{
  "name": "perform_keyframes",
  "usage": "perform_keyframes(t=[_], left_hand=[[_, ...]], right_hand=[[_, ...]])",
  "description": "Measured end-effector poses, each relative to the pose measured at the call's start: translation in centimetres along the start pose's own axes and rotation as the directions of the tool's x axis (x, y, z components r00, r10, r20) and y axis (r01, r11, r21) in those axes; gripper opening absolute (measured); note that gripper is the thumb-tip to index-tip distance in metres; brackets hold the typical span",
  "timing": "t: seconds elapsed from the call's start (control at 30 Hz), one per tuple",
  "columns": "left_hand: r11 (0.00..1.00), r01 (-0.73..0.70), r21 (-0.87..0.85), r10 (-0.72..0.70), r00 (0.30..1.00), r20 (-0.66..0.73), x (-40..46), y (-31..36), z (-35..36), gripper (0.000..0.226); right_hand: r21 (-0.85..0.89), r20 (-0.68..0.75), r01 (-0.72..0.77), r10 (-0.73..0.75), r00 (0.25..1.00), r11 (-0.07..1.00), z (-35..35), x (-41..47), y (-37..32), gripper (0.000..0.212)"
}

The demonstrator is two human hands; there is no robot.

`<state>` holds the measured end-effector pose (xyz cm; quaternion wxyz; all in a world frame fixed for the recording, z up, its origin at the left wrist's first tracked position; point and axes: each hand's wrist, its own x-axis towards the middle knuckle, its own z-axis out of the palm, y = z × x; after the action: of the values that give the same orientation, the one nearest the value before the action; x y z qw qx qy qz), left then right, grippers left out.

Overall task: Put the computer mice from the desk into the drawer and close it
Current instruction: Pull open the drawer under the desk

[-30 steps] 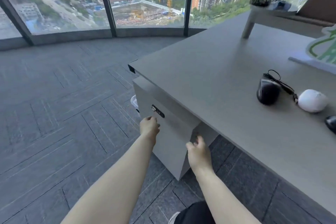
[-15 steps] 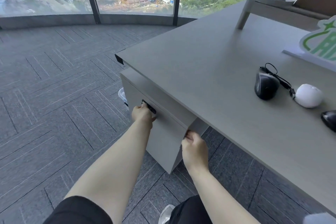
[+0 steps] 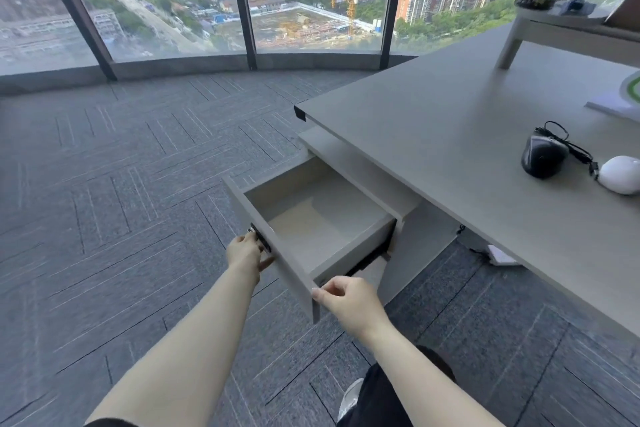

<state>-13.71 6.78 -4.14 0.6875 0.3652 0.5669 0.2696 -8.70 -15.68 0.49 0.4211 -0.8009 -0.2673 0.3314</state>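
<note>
Drawer open, empty. Left hand grips its handle, right hand pinches front panel's near corner. Black mouse, white mouse on worktop, right.

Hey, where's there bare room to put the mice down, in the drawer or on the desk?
The drawer floor is bare between its four walls. The desk is bare from its left corner to the black mouse. It is crowded at the right edge, around the black mouse and white mouse.
</note>
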Motion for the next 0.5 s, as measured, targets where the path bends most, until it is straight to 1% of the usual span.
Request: perform_keyframes(t=[0.07, 0.2, 0.4, 0.5], left_hand=[[1.0, -0.005, 0.005, 0.005, 1.0, -0.015, -0.4, 0.3, -3.0, 0.019], [1.0, -0.009, 0.023, 0.01, 0.999, -0.035, -1.1, 0.5, -6.9, 0.022], [0.999, -0.016, 0.036, 0.017, 0.999, -0.042, -1.7, 0.8, -11.0, 0.027], [0.999, -0.004, 0.048, 0.005, 1.0, -0.022, -1.7, 0.8, -11.9, 0.027]], right_hand=[[-0.056, 0.054, 0.027, -0.024, 0.998, 0.998, 1.9, -1.0, -0.6, 0.032], [-0.073, 0.111, 0.069, -0.06, 0.992, 0.995, 4.9, -2.3, -1.3, 0.033], [-0.157, 0.182, 0.139, -0.11, 0.977, 0.978, 7.8, -4.0, -2.4, 0.035], [-0.164, 0.199, 0.136, -0.103, 0.975, 0.977, 8.3, -4.3, -2.6, 0.034]])
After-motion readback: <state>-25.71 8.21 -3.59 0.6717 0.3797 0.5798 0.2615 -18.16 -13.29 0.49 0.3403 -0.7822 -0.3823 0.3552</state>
